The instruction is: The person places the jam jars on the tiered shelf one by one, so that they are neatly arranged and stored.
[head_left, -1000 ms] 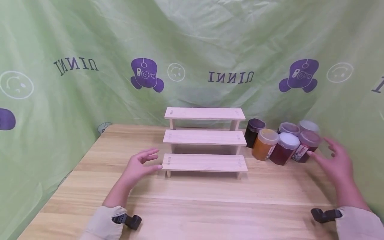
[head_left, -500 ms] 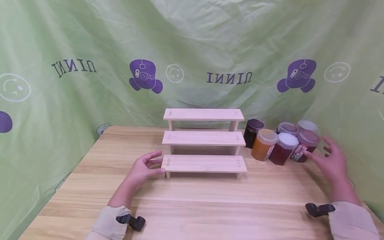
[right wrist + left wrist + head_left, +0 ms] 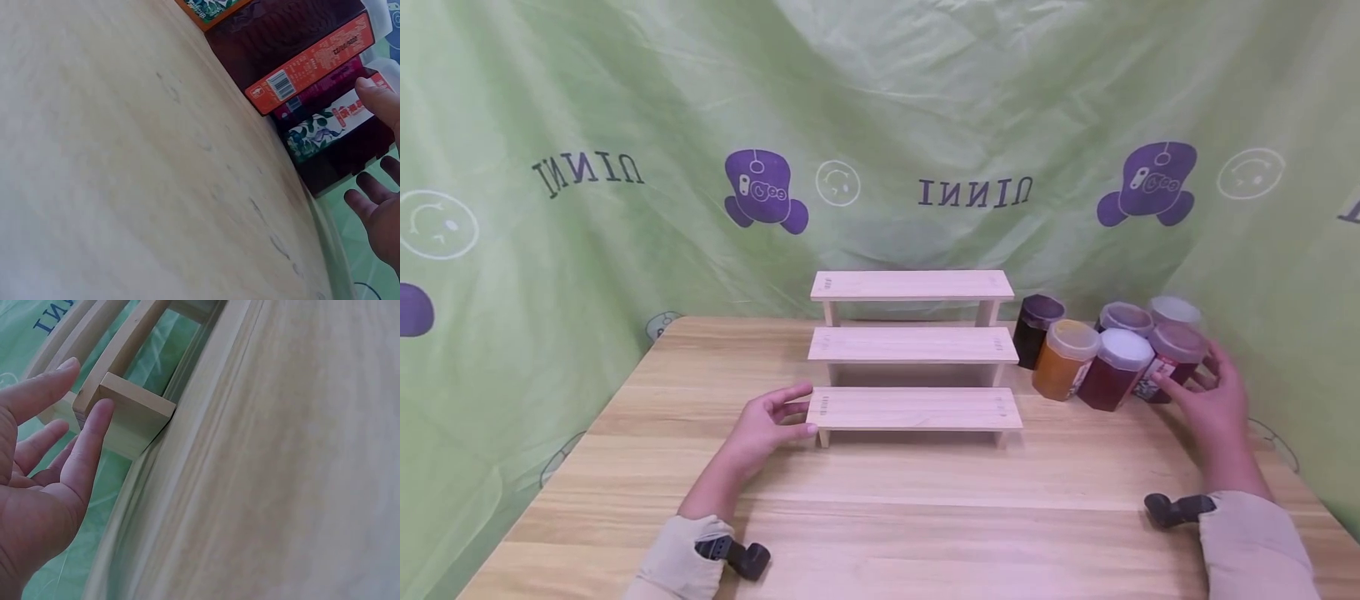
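A three-step wooden stand [image 3: 913,407] sits mid-table in the head view. Beside the left end of its lowest step is my left hand [image 3: 760,429], fingers spread and thumb at the front corner. In the left wrist view, fingertips overlap the end of the wooden stand [image 3: 134,419]. My right hand [image 3: 1213,408] curves loosely about the front-right jar of dark red contents [image 3: 1178,342], which has a translucent lid and a printed label. The right wrist view shows the thumb by the label of that jar [image 3: 340,150], with the other fingers just off its side.
Left of that jar stand another dark red jar [image 3: 1116,371] and an amber jar [image 3: 1063,362]. A nearly black jar [image 3: 1033,333] is close to the stand's right end. More lidded jars [image 3: 1123,317] stand behind. Green printed cloth [image 3: 880,100] surrounds the wooden tabletop [image 3: 925,517].
My right hand has moved left and closer around the front-right jar. My left hand has shifted slightly right, up to the end of the lowest step. The jars and stand remain in place.
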A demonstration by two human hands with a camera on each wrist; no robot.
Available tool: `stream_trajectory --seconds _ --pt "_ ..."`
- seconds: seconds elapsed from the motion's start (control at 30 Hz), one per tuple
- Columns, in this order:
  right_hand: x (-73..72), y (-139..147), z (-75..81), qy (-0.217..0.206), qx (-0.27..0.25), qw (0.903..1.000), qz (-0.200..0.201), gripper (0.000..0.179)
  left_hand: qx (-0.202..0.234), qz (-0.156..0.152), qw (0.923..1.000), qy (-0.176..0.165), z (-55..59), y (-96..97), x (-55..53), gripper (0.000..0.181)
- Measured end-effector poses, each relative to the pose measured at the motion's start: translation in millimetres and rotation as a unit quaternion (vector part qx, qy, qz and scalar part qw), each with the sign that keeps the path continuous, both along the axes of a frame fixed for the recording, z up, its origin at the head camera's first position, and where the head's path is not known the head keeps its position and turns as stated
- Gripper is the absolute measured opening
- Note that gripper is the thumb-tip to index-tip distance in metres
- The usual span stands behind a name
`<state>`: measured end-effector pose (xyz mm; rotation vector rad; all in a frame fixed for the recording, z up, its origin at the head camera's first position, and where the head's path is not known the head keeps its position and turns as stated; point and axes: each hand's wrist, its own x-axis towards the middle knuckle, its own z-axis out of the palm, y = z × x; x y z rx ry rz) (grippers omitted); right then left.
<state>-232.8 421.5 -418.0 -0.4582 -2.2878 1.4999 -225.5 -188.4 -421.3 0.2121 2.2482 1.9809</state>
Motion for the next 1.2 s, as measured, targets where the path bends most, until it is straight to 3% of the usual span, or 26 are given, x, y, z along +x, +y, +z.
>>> stream_trajectory --seconds 0.33,0.57,0.77,1.0,1.2 --pt "-10.9 -1.6 -1.1 0.023 -0.064 0.9976 -0.013 0.096 -0.008 0.013 0.9998 -0.016 2.2 2.0 -2.5 0.070" --pt "-17.1 2.1 -4.3 0.017 -0.038 0.9989 -0.022 0.094 -0.005 0.014 0.9998 -0.014 1.3 3.0 -3.2 0.070" --pt "-12.6 -1.9 -4.7 0.038 -0.128 0.9900 -0.047 0.094 -0.006 0.016 0.9996 -0.020 -0.9 5.3 -3.1 0.070" --pt "-6.9 -8.7 -1.6 0.046 -0.149 0.9850 -0.073 0.095 0.005 0.015 0.9997 -0.019 -1.4 5.5 -1.9 0.069" --pt "-3.4 -11.4 -4.1 0.045 -0.171 0.9799 -0.092 0.096 -0.013 0.023 0.9993 -0.024 -2.1 5.0 -0.8 0.067"
